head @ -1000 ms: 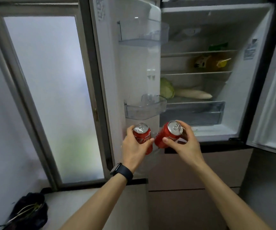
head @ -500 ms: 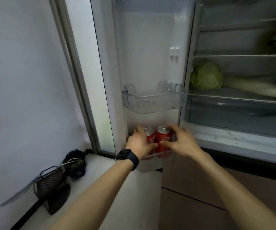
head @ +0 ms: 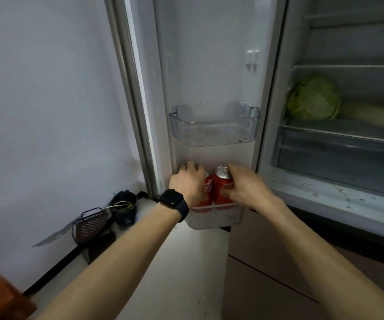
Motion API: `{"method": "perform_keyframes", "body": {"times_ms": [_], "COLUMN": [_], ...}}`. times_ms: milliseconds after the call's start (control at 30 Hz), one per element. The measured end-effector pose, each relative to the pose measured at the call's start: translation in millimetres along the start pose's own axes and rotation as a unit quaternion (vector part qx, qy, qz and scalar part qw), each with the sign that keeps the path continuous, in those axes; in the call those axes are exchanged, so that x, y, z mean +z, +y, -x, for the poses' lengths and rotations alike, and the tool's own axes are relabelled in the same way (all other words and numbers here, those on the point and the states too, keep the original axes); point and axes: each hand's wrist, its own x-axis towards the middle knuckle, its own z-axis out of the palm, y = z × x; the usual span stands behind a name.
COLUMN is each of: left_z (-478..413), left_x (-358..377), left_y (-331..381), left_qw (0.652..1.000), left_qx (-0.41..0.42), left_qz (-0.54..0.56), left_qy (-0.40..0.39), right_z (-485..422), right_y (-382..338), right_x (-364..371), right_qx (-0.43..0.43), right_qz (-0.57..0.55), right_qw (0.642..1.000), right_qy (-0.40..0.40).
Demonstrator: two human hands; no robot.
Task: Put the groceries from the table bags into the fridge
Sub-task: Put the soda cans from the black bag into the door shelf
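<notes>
Two red soda cans stand side by side in the lowest door bin [head: 218,219] of the open fridge door. My left hand [head: 190,184], with a black watch on the wrist, grips the left can [head: 207,188] and hides most of it. Around the right can [head: 223,188] my right hand [head: 246,187] curls from the right side; that can's silver top shows. Both cans sit upright and touch each other.
A clear door bin [head: 214,125] hangs above the cans. Inside the fridge a green cabbage [head: 313,100] lies on a shelf above a drawer [head: 338,153]. On the floor at left lie a dark bag [head: 124,207] and a grater-like tool [head: 90,224].
Both hands have lowered the cans from in front of the fridge into the lowest door bin. My view has dropped and moved closer to the door.
</notes>
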Motion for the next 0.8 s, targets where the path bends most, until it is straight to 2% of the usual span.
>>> {"method": "perform_keyframes", "body": {"times_ms": [133, 333, 600, 800], "left_z": [5, 15, 86, 161], "left_x": [7, 9, 25, 68], "left_y": [3, 2, -24, -100], "left_qw": [0.999, 0.998, 0.979, 0.987], "left_qx": [-0.003, -0.002, 0.038, -0.074], "left_qz": [-0.001, 0.033, 0.106, 0.119], "left_qy": [0.033, 0.058, 0.169, 0.078], "right_z": [3, 31, 86, 117], "right_y": [-4, -3, -19, -75], "right_x": [3, 7, 43, 82], "right_qx": [0.012, -0.001, -0.051, -0.048], "right_qz": [-0.007, -0.07, -0.154, -0.159], "right_qw": [1.0, 0.99, 0.958, 0.962], "right_qy": [0.003, 0.124, 0.236, 0.218]}}
